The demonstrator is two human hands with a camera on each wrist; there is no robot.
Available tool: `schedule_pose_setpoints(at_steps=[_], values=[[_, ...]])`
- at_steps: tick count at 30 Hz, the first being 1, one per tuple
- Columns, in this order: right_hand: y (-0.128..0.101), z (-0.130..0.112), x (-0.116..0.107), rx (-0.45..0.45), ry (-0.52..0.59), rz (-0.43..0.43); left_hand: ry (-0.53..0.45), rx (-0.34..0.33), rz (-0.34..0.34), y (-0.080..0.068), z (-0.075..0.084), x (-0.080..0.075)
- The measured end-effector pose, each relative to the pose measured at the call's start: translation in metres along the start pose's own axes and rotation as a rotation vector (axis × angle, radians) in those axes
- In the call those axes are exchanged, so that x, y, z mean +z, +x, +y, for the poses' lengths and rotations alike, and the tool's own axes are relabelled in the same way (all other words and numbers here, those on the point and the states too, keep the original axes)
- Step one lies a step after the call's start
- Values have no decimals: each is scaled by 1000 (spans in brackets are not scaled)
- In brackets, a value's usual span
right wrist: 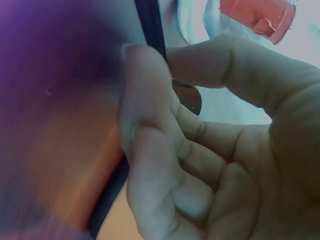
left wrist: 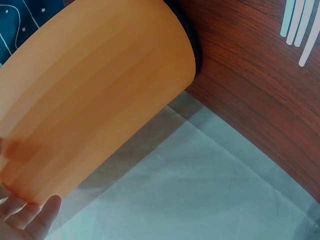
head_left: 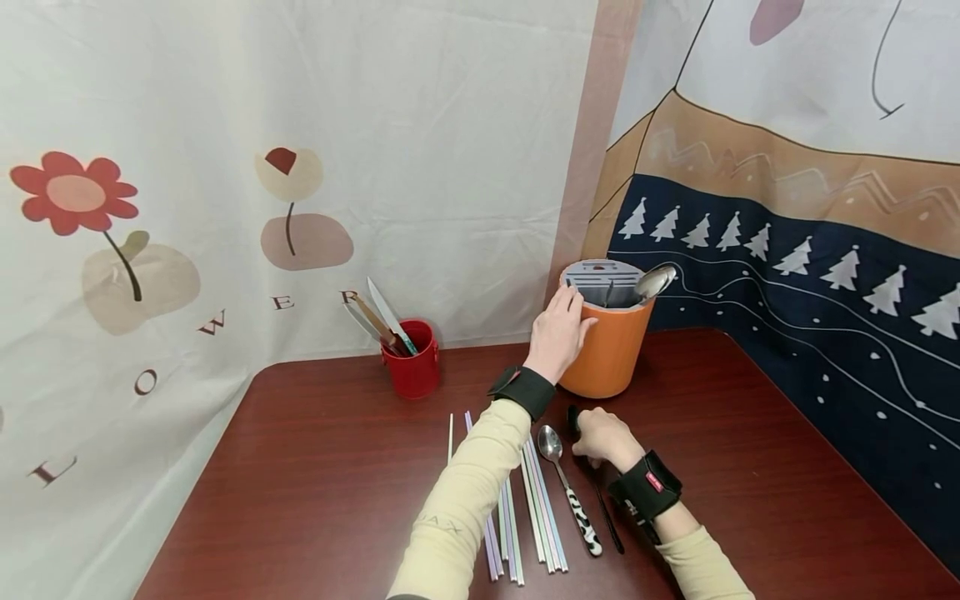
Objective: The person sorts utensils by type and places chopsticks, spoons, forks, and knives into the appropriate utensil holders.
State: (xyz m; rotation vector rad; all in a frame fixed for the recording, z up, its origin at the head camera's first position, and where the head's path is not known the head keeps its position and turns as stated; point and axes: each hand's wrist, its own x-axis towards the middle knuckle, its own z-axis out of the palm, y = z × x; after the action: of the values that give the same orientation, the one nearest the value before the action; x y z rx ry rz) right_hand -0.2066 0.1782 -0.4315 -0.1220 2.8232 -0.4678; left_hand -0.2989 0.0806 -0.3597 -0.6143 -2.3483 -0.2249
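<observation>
Left hand (head_left: 557, 332) rests against upper side of orange holder (head_left: 609, 343), fingers near-straight and laid on its wall and rim, thumb at the side; wrist view shows fingertips (left wrist: 31, 216) flat on the orange wall, not curled round. Right hand (head_left: 602, 437) sits low on the desk (head_left: 315, 483), fingers curled, pinching a thin black utensil (head_left: 604, 506); its dark end sticks out just left of the knuckles, handle runs back under the wrist toward the near edge. Right wrist view: fingers (right wrist: 150, 165) and thumb closed round the black handle (right wrist: 150, 27).

Left to right on desk: red cup (head_left: 412, 360) with knives (head_left: 381, 318) standing in it, far left near the curtain. Pale straws (head_left: 525, 508) lying in a loose bundle, partly under the left sleeve. Spoon (head_left: 567, 486) with black-and-white patterned handle lies just right of the straws, bowl pointing away, close beside the right hand. Black utensil just right of that spoon, nearly parallel. Orange holder stands at back, behind the right hand, slotted grey lid (head_left: 603, 281) on top, a metal spoon (head_left: 655, 282) poking out on its right side.
</observation>
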Motion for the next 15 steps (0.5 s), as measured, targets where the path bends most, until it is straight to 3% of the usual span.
schedule_pose_setpoints(at_steps=[7,15], values=[[-8,2,-20,-31,57,54,19,5,-1,0,0,-1],[-24,6,-49,-65,110,205,10,0,-22,-1,-1,-2]])
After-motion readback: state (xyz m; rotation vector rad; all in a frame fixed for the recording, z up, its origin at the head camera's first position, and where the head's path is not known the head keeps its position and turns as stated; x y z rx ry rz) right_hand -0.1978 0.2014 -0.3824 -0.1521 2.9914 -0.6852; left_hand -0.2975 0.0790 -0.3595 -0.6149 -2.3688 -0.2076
